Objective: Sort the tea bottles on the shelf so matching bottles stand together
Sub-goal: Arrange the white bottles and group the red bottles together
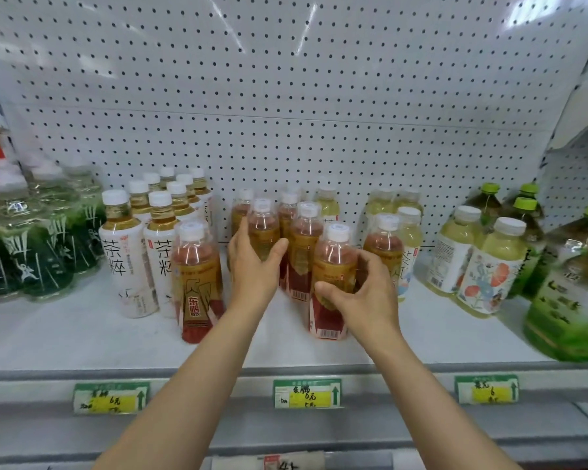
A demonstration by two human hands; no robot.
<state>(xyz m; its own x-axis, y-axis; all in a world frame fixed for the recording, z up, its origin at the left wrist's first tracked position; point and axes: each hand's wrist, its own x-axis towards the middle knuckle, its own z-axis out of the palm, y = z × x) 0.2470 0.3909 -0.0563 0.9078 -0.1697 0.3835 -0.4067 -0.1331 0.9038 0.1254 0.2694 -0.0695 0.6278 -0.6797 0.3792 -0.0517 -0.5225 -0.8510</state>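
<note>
On the shelf point(82, 337), each hand grips a red-labelled tea bottle: left hand point(252, 266) one point(263, 228) mid-cluster, right hand point(364, 293) the front one point(333, 262), white-labelled bottles point(129, 252) standing just left.

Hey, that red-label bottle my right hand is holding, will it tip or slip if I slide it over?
The red-label bottle is tall and narrow, so a push near the cap would probably tip it. It looks full, so likely heavy for its size. Its glossy wrap may be a bit slippery; the right hand, gripping mid-body, should steady it.
</note>
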